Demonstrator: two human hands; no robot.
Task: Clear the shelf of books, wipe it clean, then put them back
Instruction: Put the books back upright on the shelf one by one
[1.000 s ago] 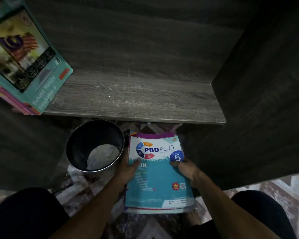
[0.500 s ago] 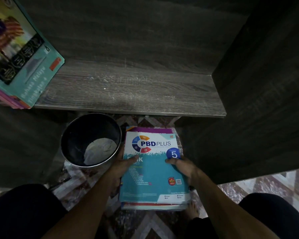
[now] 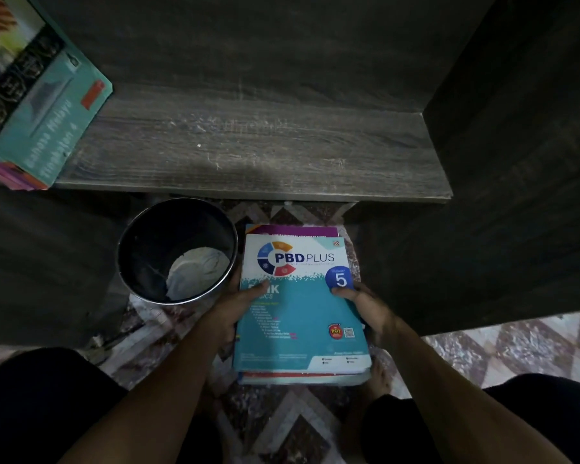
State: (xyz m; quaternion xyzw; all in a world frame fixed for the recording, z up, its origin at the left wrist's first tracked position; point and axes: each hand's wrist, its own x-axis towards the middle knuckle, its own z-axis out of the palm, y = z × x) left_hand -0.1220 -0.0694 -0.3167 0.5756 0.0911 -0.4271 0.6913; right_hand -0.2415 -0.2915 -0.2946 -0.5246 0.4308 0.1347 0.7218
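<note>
Left hand (image 3: 235,309): clamped on the left edge of the stack of books (image 3: 298,378), thumb flat on the top cover, fingers hidden beneath. Right hand (image 3: 370,309): clamped on the right edge of the same stack, thumb on the cover just below the blue disc marked "5". Both grips are closed on the stack.

The top item is a teal and white "PBD PLUS" workbook (image 3: 302,329). A purple cover projects at the far edge beneath it, and red and pale edges show at the near edge. The stack sits low over the patterned floor (image 3: 282,420), below the front edge of the shelf board (image 3: 265,152). Whether it touches the floor cannot be determined.

A dark bucket (image 3: 148,242) stands on the floor just beside the stack's left edge. A white cloth (image 3: 198,272) lies inside it.

The shelf board is dark wood grain with pale scuff marks. At its left end lies a second pile of books (image 3: 44,105), topped by a teal "Bahasa Melayu" volume, overhanging the front edge. A dark side panel (image 3: 516,162) closes the shelf's right end.
</note>
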